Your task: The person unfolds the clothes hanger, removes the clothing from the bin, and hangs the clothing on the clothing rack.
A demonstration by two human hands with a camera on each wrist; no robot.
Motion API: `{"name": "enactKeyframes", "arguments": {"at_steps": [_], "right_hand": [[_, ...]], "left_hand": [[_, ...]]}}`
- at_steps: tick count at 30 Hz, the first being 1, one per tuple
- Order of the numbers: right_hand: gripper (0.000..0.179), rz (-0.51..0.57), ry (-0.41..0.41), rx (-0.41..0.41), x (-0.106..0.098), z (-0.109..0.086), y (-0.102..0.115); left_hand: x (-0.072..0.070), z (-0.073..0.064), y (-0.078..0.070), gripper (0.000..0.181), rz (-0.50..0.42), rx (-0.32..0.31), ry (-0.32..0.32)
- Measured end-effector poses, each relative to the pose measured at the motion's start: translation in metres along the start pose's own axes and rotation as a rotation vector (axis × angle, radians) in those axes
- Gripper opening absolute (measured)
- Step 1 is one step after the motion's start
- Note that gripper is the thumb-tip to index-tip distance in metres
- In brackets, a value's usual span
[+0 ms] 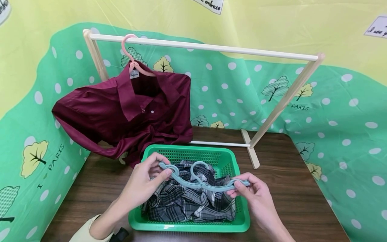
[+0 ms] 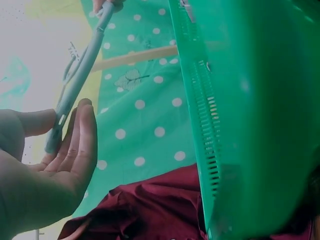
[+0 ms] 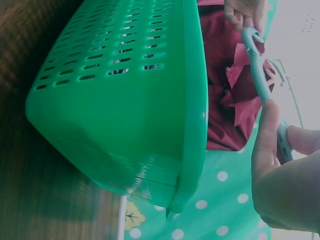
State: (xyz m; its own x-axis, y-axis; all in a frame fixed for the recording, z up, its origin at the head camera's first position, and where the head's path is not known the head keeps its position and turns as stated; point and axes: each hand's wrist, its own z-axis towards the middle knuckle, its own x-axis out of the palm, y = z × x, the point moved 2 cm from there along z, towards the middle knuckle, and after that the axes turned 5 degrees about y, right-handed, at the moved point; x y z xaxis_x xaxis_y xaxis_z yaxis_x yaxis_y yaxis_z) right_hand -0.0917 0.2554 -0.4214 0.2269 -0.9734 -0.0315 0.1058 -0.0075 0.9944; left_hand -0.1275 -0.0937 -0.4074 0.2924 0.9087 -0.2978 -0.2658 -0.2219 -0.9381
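Observation:
Both hands hold a light blue plastic hanger (image 1: pixel 193 184) above a green basket (image 1: pixel 188 227). My left hand (image 1: pixel 151 181) pinches its left end between thumb and fingers; in the left wrist view the hanger (image 2: pixel 82 75) runs up and away from that hand (image 2: pixel 65 165). At the other end, my right hand (image 1: pixel 254 193) pinches the tip, and the right wrist view shows the thumb and fingers of this hand (image 3: pixel 280 165) on either side of it. The hanger's round hook points up and away from me. Crumpled in the basket lies a black, grey and white plaid garment (image 1: pixel 184 205).
Behind the basket stands a clothes rack with a white top rail (image 1: pixel 211 47) and wooden side posts (image 1: pixel 285 101). A maroon shirt (image 1: pixel 121 104) hangs at its left on a pink hanger (image 1: pixel 128 43). All stand on a dark wooden table (image 1: pixel 284 174), with a green and yellow printed cloth around it.

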Motion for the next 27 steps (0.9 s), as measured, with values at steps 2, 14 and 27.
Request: {"name": "enactKeyframes", "arguments": {"at_steps": [2,14,27], "right_hand": [[0.020,0.016,-0.005,-0.014,0.000,0.000,0.000],[0.030,0.158,-0.039,-0.090,0.001,-0.002,-0.002],[0.034,0.265,0.028,-0.107,0.008,-0.005,-0.004]], "left_hand": [[-0.002,-0.002,0.001,0.015,0.030,-0.028,0.007],[-0.008,-0.011,0.000,0.011,0.133,-0.047,0.224],[0.006,-0.013,-0.007,0.020,0.088,-0.013,0.336]]}}
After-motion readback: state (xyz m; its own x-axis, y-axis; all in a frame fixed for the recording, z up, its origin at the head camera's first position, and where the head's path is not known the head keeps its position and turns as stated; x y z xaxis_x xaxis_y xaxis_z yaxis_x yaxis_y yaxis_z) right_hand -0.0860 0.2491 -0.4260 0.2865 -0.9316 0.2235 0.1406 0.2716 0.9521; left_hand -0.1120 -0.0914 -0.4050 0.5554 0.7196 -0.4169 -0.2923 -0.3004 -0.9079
